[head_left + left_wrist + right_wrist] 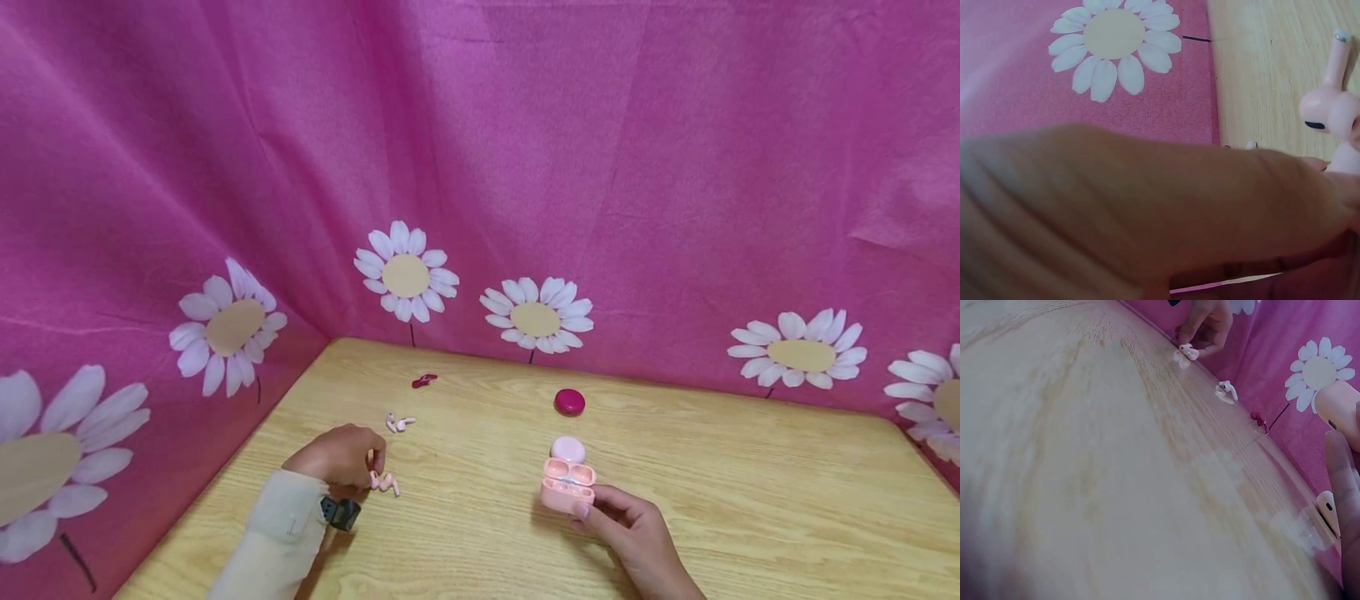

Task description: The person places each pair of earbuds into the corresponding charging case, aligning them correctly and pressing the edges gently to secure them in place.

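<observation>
My right hand (633,533) holds a peach earbud case (566,497) with its lid flipped up; the two slots inside show. The thumb lies on the case's front, and in the right wrist view a finger (1342,465) lies along the case (1339,411). At the left, my left hand (345,454) pinches one of a pair of peach earbuds (389,483) between thumb and fingertips. The other earbud lies beside it on the table. In the left wrist view the thumb hides part of the pinched bud, with the second earbud (1330,103) close by.
Behind the open case sits a pale pink round case (567,449), and farther back a dark magenta case (570,402). Pale pink earbuds (401,423) and dark red earbuds (423,381) lie beyond my left hand. A flowered pink cloth (637,167) hangs around the wooden table (465,533).
</observation>
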Motion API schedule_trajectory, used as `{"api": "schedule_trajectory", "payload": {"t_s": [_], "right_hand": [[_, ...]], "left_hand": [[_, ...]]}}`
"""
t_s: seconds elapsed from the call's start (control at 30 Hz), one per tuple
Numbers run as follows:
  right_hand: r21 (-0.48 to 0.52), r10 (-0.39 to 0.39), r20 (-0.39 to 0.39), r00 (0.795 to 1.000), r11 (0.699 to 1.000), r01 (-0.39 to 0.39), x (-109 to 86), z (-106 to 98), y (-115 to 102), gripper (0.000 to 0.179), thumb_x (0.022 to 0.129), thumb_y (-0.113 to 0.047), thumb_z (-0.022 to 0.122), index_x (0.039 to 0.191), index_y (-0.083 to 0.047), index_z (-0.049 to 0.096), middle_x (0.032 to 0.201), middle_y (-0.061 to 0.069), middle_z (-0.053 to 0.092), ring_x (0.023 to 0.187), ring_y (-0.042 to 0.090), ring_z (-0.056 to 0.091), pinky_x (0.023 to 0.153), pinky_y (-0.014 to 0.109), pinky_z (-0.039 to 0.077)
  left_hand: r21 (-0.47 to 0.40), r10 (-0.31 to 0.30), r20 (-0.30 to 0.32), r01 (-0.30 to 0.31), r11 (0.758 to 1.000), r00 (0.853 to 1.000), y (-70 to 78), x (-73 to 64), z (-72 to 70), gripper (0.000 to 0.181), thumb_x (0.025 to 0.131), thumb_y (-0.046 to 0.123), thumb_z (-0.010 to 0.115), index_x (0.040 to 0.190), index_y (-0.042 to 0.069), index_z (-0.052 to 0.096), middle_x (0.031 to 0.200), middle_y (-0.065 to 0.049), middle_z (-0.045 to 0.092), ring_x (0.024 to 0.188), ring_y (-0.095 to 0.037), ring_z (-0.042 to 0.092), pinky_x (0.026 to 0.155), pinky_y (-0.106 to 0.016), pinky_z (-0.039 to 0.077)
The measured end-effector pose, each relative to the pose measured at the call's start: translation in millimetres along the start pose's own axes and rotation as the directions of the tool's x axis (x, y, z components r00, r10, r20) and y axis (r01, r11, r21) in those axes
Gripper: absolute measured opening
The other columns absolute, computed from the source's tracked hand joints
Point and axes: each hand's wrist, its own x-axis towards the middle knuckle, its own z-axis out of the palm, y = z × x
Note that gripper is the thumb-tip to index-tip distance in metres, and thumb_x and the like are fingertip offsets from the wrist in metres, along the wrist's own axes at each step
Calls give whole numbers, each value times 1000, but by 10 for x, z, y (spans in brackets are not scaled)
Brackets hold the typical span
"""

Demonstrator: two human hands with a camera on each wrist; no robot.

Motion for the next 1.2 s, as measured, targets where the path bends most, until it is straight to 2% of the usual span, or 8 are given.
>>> {"api": "schedule_trajectory", "payload": {"t_s": [0.23, 0.5, 0.67, 0.93, 1.2], "right_hand": [[-3, -20, 0, 1000, 1000, 20, 11, -5, 14, 29, 90, -4, 65, 113, 14, 61, 100, 9, 70, 87, 14, 68, 79, 36, 56], [-6, -9, -8, 1000, 1000, 9, 4, -6, 25, 30, 90, -4, 65, 114, 14, 61, 100, 9, 70, 87, 15, 68, 79, 36, 56], [-5, 11, -25, 1000, 1000, -11, 2, 1, 18, 30, 90, -5, 66, 113, 13, 62, 101, 11, 69, 88, 16, 67, 79, 36, 56], [6, 6, -17, 1000, 1000, -6, 5, 6, 3, 31, 90, -5, 66, 114, 15, 61, 103, 11, 69, 91, 15, 67, 80, 37, 55], [28, 16, -11, 1000, 999, -16, 1, 8, -6, 33, 89, -4, 66, 114, 16, 59, 102, 8, 70, 90, 14, 67, 80, 36, 55]], "left_hand": [[47, 16, -5, -16, 999, 1000, -2, 10, 5, 21, 75, -6, 73, 75, 10, 60, 67, -1, 55, 49, -14, 44, 47, -25, 35], [-9, -9, 10, 9, 1000, 1000, 14, -10, 13, 23, 75, -12, 68, 76, 9, 59, 63, -3, 52, 42, -13, 38, 42, -24, 33], [-26, -25, 19, 26, 999, 1000, 25, -19, 21, 22, 76, -11, 70, 77, 8, 59, 66, -4, 53, 45, -15, 43, 42, -24, 35], [-8, -35, 28, 36, 999, 999, 23, -6, 24, 22, 77, -10, 71, 77, 8, 58, 67, -5, 55, 47, -17, 46, 41, -24, 35], [51, -3, -10, 3, 999, 1000, 12, -17, 3, 22, 76, -7, 74, 73, 9, 58, 68, -3, 54, 51, -15, 47, 47, -25, 36]]}}
